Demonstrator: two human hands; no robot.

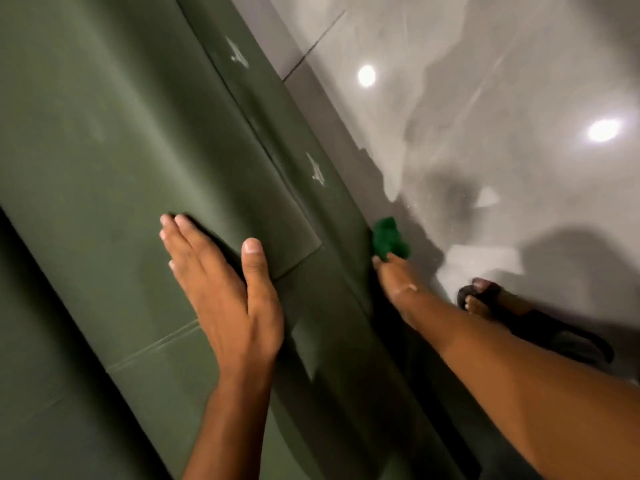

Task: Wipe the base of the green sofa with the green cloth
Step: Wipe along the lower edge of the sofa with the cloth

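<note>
The green sofa (114, 140) fills the left half of the view, its seat cushion running diagonally. Its base (332, 216) is the darker green strip along the floor, with two pale scuff marks. My left hand (221, 289) lies flat and open on the front of the seat cushion, fingers spread. My right hand (398, 282) reaches down past the base and is shut on a bunched bright green cloth (389, 237), which presses against the bottom edge of the base where it meets the floor. My fingers are mostly hidden behind the cloth.
Glossy grey floor tiles (485, 98) lie to the right, with ceiling-light reflections. My foot in a black sandal (512, 317) stands on the floor just right of my right forearm.
</note>
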